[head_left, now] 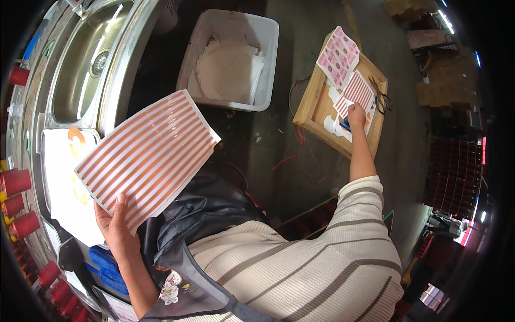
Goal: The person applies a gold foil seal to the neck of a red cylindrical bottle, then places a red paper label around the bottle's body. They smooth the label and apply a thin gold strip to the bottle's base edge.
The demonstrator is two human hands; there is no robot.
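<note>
My left hand [119, 228] is closed on the lower edge of an orange-and-white striped sheet [147, 155], thumb on top. The sheet is held up at a tilt in front of me, and more white edges show behind it. With my right arm stretched out, my right hand [357, 115] is closed round a small dark blue object [345, 124] whose kind I cannot make out. It is over a shallow wooden tray [307, 110]. Beside the hand lies a smaller striped sheet [355, 92]. A pink printed sheet [339, 56] and black-handled scissors [383, 102] rest at the tray's far side.
A white plastic tub [272, 67] with pale sheets inside stands on the floor ahead. To the left are a steel sink [80, 80], a white sheet with orange prints [59, 177] and several red cylinders [24, 225]. Red wires [292, 156] lie near the tray.
</note>
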